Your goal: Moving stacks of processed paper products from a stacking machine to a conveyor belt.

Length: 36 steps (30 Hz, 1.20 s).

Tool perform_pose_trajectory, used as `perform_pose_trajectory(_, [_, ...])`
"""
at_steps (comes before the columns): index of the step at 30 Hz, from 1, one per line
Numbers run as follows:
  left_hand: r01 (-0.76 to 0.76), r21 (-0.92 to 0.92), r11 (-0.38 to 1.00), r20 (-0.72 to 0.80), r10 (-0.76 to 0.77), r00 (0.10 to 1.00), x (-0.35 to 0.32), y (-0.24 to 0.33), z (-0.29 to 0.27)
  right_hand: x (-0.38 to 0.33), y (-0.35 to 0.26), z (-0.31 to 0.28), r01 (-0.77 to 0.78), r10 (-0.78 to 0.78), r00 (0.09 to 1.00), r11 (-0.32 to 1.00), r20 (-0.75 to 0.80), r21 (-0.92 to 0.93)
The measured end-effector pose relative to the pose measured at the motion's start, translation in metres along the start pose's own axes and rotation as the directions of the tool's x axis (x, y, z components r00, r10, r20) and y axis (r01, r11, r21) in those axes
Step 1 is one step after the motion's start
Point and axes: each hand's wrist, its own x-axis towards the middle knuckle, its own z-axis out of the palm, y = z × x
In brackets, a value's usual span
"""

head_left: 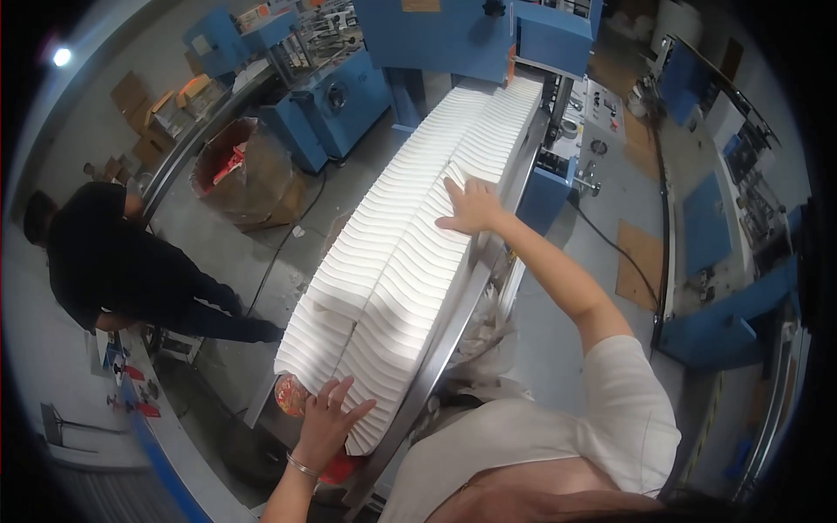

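Two side-by-side rows of white, folded, paper-like pieces [384, 253] run along a long metal track [436, 370] from near my body to the machine at the back. My right hand [472, 207] lies on the right row about midway, thumb and fingers spread. At the near end, my left hand [326, 424] has its fingers apart and touches the front of the pieces; a bracelet circles that wrist. Left of it sits a rounded red-and-yellow patterned thing [291, 395]. Something red [338, 471] shows beneath the near end, mostly hidden by my left hand.
A blue machine [445, 39] spans the far end, with a control panel [603, 109] beside it. Crumpled wrapping [488, 344] lies beneath the track's right side. A large bag [248, 174] with red material stands left. Another person [122, 248] in dark clothes works there.
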Motion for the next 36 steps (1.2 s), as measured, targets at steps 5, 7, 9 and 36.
perform_pose_trajectory(5, [0.012,-0.044,0.999,0.029,-0.010,1.000,0.002,-0.007,-0.002,0.005,-0.005,-0.012,-0.059,0.064,0.982,0.998,0.176,-0.029])
perform_pose_trajectory(7, [0.096,0.044,0.994,0.037,-0.098,0.994,0.011,-0.005,-0.008,0.009,-0.001,-0.015,-0.034,0.043,0.972,0.999,0.230,-0.040])
perform_pose_trajectory(9, [0.097,0.048,0.994,0.038,-0.099,0.994,0.010,-0.006,-0.007,0.010,-0.002,-0.012,-0.040,0.055,0.972,0.997,0.230,-0.065])
perform_pose_trajectory(36, [-0.351,-0.096,0.932,-0.092,0.342,0.935,0.024,-0.030,-0.001,-0.010,0.002,-0.027,0.071,-0.071,0.997,0.971,-0.010,0.228])
